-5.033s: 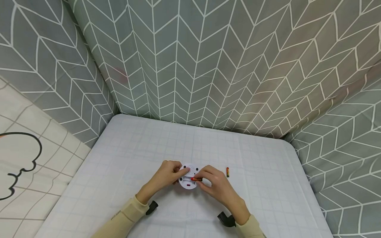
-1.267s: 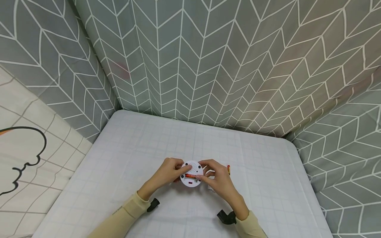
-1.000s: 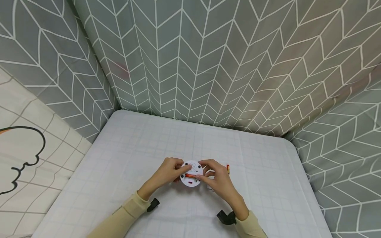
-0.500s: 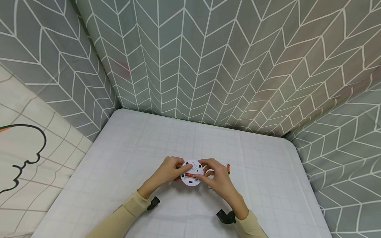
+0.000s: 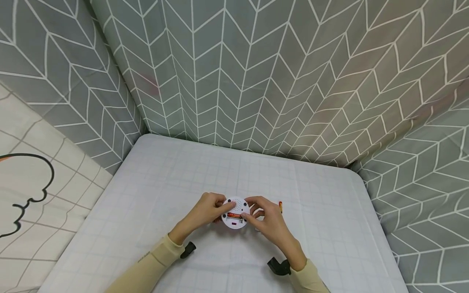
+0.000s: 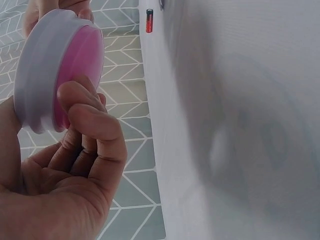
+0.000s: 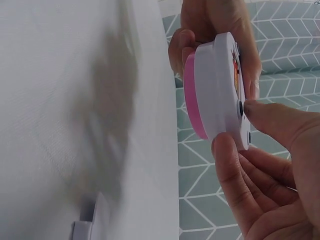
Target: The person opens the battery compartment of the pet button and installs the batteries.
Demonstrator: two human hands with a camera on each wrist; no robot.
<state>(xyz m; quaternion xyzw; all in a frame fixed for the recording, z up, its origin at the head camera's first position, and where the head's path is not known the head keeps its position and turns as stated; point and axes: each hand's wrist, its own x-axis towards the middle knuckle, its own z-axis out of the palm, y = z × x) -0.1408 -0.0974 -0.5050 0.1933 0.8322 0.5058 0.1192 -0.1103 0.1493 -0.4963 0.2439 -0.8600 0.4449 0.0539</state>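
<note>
A round white device (image 5: 230, 224) with a pink face (image 6: 85, 55) is held up off the table, its back with speaker holes and a battery slot turned up. One red battery (image 5: 233, 215) lies in the slot. My left hand (image 5: 208, 210) grips the device's left side, thumb on the back and curled fingers under the pink face. At the right side, my right hand (image 5: 270, 220) pinches the device, thumb (image 7: 272, 120) on the back by the battery's end and a fingertip on the rim. A second battery (image 5: 280, 206) lies on the table beyond the right hand.
The table (image 5: 176, 171) has a white cloth. A small white piece (image 7: 82, 230) lies on it below the right hand, mostly hidden in the head view. Patterned grey curtains (image 5: 234, 81) hang behind and at the sides. Black wrist mounts (image 5: 278, 266) stick out inward from the forearms.
Five seconds ago my right hand held the battery over the slot; now it lies in the slot, with the right thumb at its end. Over the last second the hands have hardly moved.
</note>
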